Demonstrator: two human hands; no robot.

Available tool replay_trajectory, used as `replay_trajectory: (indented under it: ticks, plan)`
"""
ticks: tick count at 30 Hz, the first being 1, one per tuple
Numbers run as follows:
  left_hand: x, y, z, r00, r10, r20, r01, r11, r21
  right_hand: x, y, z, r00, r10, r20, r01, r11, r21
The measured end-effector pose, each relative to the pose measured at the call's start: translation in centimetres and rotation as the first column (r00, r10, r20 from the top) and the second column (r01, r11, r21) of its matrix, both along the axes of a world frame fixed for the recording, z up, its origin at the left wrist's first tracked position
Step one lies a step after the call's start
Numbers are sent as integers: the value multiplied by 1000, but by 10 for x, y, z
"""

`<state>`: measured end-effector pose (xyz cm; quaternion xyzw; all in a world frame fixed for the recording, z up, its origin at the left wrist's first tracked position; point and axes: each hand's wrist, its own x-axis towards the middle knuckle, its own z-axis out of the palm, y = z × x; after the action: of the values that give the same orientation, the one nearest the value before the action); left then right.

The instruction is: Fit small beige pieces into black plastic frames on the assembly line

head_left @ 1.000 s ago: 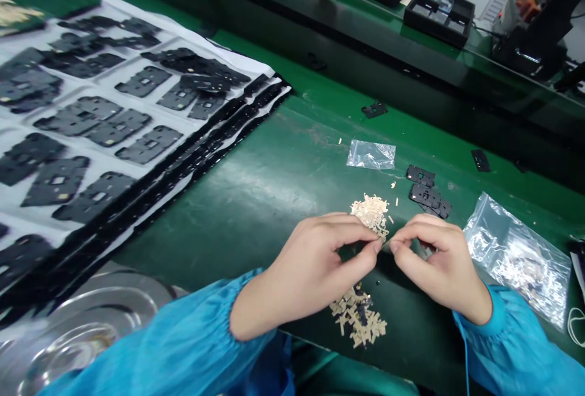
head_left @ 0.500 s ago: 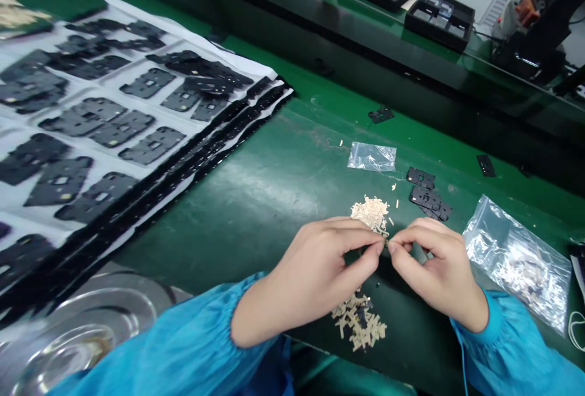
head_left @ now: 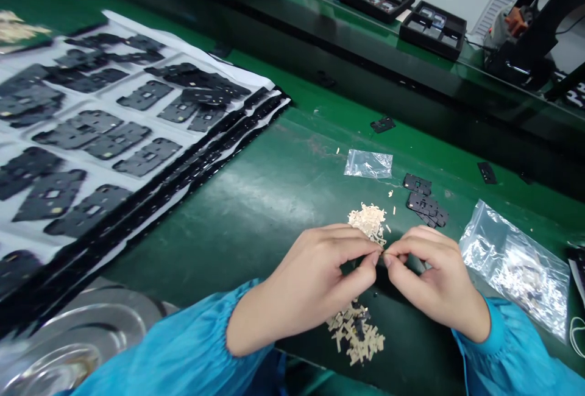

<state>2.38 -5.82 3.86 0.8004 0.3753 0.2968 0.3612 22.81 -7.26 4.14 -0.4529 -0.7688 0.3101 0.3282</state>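
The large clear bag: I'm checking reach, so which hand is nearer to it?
Right. The right hand is close by the left side of the large clear bag in this view; the left hand is farther left, beyond the right hand.

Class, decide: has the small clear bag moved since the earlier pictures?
No; the small clear bag keeps its place left of the black plates.

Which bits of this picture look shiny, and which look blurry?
Head view: glare on the larger clear bag, pale sheen on the green table; the pale heap at upper left is blurred; detail between the fingers is too small to tell.
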Motion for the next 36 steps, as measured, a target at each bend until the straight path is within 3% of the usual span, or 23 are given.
replay_trajectory:
  ticks: [6,8,11,13,21,24,28,31,36]
  plan:
    - [-11,14,-14,948,132,-289,-119,991,64,6,5,-3,997,-20,-70,9,987,-157]
    - [-11,19,-12,968,76,-238,-83,996,-22,8,8,-4,997,-2,-80,-17,969,-245]
    - [-7,24,-3,992,-125,-5,120,968,-219,10,11,-5,996,15,-88,-44,942,-333]
    - [-3,25,3,978,-195,78,210,936,-282,10,11,-5,996,17,-86,-47,932,-359]
    - [1,26,2,960,-264,92,279,913,-297,13,12,-4,995,88,-53,-102,915,-391]
    - [0,25,-2,980,-174,94,194,941,-276,13,12,-4,1000,5,-2,-5,943,-332]
    - [1,21,-5,996,-18,86,31,986,-162,10,5,-4,987,-138,81,146,984,-105]
    - [3,17,-5,999,-12,33,13,999,-39,5,-1,-5,982,-134,130,135,991,-4]
    - [7,12,-3,996,-40,-86,50,992,113,2,-4,-5,981,-108,162,106,994,16]
